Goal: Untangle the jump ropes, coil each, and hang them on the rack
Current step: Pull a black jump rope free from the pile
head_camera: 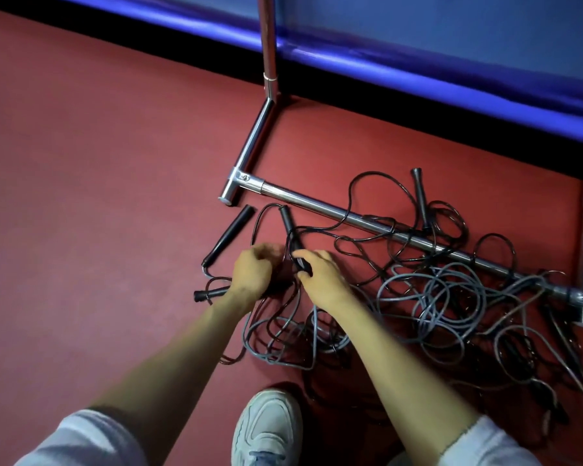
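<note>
Low down, right hand (320,279) pinches black handle (287,220); left hand (251,272) curled, blurred, grip unclear, amid jump ropes (435,297).

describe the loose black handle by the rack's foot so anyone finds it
On the red floor, follow the chrome rack base left to its capped foot. Just below that foot lies a slanted black handle. Unlike the other handles, it sits alone, outside the rope loops.

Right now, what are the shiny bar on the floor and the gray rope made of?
The rack's base bar looks like chromed or polished metal: it mirrors light in bright streaks. The gray jump rope seems smooth plastic or rubber cord, softly shiny and bending in loose loops.
</note>
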Action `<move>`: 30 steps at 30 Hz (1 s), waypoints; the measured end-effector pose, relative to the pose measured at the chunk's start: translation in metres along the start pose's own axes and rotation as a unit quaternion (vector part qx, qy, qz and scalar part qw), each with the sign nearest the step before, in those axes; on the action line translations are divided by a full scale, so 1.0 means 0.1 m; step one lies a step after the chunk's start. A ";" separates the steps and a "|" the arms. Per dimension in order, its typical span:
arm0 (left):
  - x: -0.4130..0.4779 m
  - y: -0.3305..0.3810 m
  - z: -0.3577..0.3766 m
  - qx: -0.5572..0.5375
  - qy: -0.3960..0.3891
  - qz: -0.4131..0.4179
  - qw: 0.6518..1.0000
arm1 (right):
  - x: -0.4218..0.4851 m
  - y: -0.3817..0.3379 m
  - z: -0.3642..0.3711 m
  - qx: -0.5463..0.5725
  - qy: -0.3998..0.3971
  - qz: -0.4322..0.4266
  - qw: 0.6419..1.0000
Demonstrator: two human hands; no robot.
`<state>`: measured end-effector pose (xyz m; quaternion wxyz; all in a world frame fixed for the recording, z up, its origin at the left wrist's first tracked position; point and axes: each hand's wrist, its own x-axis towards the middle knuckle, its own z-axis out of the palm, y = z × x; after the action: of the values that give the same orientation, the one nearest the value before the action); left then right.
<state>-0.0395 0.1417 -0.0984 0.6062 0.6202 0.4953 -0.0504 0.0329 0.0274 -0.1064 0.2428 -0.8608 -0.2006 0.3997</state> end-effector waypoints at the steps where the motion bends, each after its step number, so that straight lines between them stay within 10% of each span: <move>1: 0.02 0.01 -0.05 0.043 0.052 0.027 0.997 | -0.01 -0.01 0.01 -0.014 0.011 0.004 1.000; 7: 0.21 -0.08 -0.32 0.199 0.116 0.050 0.972 | 0.00 0.10 0.11 0.022 0.121 0.031 0.992; 13: 0.05 -0.09 -0.04 0.134 -0.063 0.067 0.987 | -0.03 0.11 0.12 0.015 0.091 0.008 0.996; 22: 0.08 0.06 0.00 -0.017 0.009 -0.021 1.000 | 0.00 0.12 -0.30 0.202 0.308 0.087 0.926; 30: 0.14 0.11 0.31 -0.083 -0.021 -0.085 0.993 | -0.01 0.28 -0.36 0.159 0.272 0.077 0.946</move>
<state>-0.0087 0.1270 -0.1077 0.6596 0.5217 0.5360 -0.0734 0.0645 -0.0051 -0.1015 0.3902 -0.8998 0.0057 0.1950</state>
